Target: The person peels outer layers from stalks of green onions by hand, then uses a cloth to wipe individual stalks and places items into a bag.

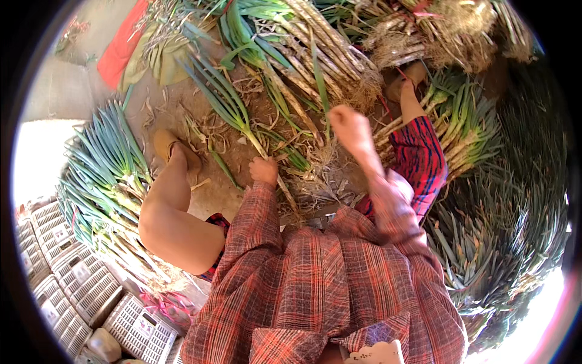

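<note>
My left hand (263,171) is closed around the pale stalk of a green onion (255,141). Its green leaves fan away from me, and its root end slants down towards my lap. My right hand (351,127) is raised to the right of that onion, fingers curled and blurred by motion. A long green leaf (321,82) runs close beside its fingers; whether they pinch it is unclear. Beyond my hands lies a heap of soil-stained green onions (318,50) with stringy roots. Stripped skins and roots (329,175) litter the ground below my right hand.
Bundled green onions (113,182) lie beyond my left leg, others (464,127) beside my right leg. A large dark-leaved pile (514,195) fills the right side. Plastic crates (141,325) stand at lower left, near pink strips (168,304). Red cloth (122,48) lies at upper left.
</note>
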A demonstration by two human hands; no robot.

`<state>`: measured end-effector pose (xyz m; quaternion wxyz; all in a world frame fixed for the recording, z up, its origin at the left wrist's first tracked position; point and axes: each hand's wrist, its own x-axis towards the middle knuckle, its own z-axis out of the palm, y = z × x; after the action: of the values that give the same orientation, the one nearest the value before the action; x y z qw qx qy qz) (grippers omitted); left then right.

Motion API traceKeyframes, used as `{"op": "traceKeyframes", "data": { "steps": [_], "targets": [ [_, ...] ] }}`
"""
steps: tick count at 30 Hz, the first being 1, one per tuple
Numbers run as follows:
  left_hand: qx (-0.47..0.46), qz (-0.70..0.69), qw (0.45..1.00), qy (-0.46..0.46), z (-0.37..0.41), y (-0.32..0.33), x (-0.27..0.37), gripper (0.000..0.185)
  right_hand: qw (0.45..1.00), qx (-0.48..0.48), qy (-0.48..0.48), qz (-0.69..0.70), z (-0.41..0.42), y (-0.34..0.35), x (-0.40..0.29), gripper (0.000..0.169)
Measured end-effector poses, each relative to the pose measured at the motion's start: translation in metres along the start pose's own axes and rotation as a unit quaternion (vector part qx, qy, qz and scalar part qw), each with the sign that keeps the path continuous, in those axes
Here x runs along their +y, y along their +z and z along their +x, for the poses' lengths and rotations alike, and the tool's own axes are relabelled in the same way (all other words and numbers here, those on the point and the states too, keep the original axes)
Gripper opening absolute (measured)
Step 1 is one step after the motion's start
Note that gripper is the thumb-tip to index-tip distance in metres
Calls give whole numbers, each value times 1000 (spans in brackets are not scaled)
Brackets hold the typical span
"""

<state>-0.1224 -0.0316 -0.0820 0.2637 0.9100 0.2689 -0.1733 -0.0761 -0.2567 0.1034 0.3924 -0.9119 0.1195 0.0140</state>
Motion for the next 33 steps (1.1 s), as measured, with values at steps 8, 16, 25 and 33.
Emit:
{"op": "traceKeyframes", "data": {
  "steps": [8, 16, 25, 33],
  "targets": [
    [46, -398, 915, 48, 26, -24, 38, 34, 974, -42, 53, -215, 56, 171, 105, 36],
    [-32, -585, 810, -30, 19, -63, 63, 34, 863, -203, 249, 389, -5, 101, -4, 26],
    [-131, -810, 560, 113, 12, -185, 129, 14, 909, -159, 228, 309, -45, 31, 11, 41],
    [-105, -715, 564, 400, -200, -204, 329, 11, 913, -191, 229, 279, -84, 70, 33, 41]
  ]
}}
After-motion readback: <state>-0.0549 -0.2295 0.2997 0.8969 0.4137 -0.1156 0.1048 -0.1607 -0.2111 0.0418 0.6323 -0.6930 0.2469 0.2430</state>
